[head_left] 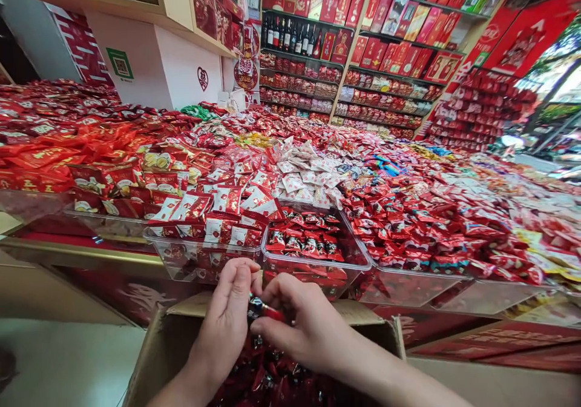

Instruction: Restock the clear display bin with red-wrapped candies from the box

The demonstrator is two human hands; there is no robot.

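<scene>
Red-and-black wrapped candies (pixel 258 307) are between my two hands, just above an open cardboard box (pixel 147 346) with many more dark red packets (pixel 272 383) inside. My left hand (pixel 229 310) is curled against the candies from the left, its fingers bent over their top. From the right, my right hand (pixel 304 322) pinches them between thumb and fingers. Just beyond my hands is a clear plastic bin (pixel 358 258) partly filled with red-and-black candies (pixel 304 240) in rows.
Clear bins heaped with red and white packets (pixel 231 201) and durian packets (pixel 131 183) stand left of it. Piled red candies (pixel 408 231) lie to the right. A white pillar (pixel 186 68) and stocked shelves (pixel 308 13) rise behind.
</scene>
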